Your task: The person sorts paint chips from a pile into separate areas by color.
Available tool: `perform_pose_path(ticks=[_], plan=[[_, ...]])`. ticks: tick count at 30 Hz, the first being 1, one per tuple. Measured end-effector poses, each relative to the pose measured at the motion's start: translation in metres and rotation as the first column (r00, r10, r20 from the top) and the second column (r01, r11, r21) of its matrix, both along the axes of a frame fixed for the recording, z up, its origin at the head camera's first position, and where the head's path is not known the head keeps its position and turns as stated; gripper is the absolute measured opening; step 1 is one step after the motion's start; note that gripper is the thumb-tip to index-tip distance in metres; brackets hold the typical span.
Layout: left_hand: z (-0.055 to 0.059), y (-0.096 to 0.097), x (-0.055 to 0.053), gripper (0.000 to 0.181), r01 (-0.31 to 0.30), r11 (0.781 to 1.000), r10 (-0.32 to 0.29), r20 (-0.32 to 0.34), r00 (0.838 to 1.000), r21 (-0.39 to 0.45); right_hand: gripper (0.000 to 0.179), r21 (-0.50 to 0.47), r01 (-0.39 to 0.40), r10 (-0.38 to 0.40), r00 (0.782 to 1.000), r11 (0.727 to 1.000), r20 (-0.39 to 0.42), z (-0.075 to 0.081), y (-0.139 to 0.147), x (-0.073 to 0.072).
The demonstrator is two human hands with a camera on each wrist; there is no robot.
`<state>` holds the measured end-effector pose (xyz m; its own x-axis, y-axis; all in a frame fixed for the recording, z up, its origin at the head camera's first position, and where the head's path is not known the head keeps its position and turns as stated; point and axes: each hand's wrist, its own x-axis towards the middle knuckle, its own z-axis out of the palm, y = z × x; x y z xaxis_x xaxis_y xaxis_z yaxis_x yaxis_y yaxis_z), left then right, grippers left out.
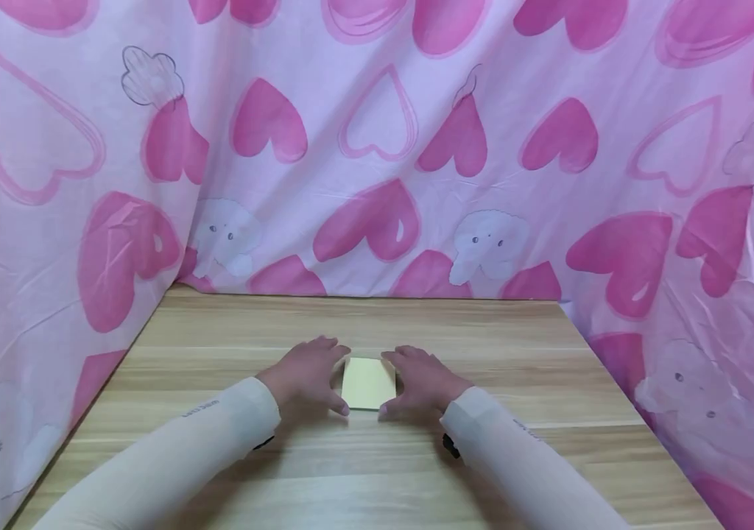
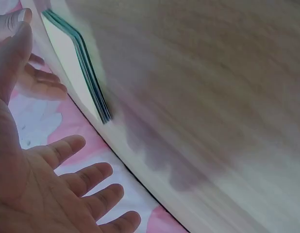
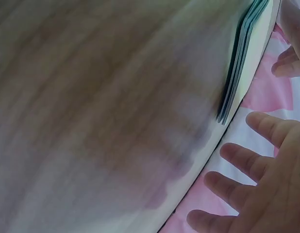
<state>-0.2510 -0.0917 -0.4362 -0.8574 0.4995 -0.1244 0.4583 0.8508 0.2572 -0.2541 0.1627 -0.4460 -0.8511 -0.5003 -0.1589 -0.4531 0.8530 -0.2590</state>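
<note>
A small pale yellow square stack lies flat on the wooden table, between the two hands. Its side shows several thin dark teal layers in the left wrist view, where the stack appears at upper left; what kind of stack it is, I cannot tell. My left hand is at its left side with fingers spread and straight. Mirroring it on the right is my right hand, fingers also spread. Both thumbs are near the stack's front corners; whether they touch it is unclear. Neither hand grips anything.
The wood-grain table reaches back to a pink curtain printed with hearts, which hangs behind it and along both sides. Long pale sleeves cover both arms. A dark band shows under the right wrist.
</note>
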Motion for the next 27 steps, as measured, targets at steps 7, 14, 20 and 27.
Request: perform_pose_path(ticks=[7,14,20,27], plan=[[-0.005,0.006,-0.001,0.111,-0.019,1.000,0.020,0.023,1.000,-0.018,0.109,0.037,-0.001,0.001,1.000,0.999,-0.019,-0.003,-0.001,0.000],[-0.007,0.009,-0.004,0.113,-0.045,0.999,0.045,0.057,0.997,-0.006,0.110,0.027,0.016,-0.016,1.000,1.000,0.000,-0.005,0.000,-0.001],[-0.009,0.011,-0.005,0.111,-0.033,0.999,0.033,0.057,0.998,-0.002,0.107,0.038,0.027,-0.028,0.999,0.999,0.020,-0.003,-0.001,0.000],[-0.013,0.012,-0.004,0.110,-0.040,0.999,0.040,0.059,0.997,-0.001,0.102,0.040,0.044,-0.045,0.999,0.998,0.024,-0.007,-0.001,-0.002]])
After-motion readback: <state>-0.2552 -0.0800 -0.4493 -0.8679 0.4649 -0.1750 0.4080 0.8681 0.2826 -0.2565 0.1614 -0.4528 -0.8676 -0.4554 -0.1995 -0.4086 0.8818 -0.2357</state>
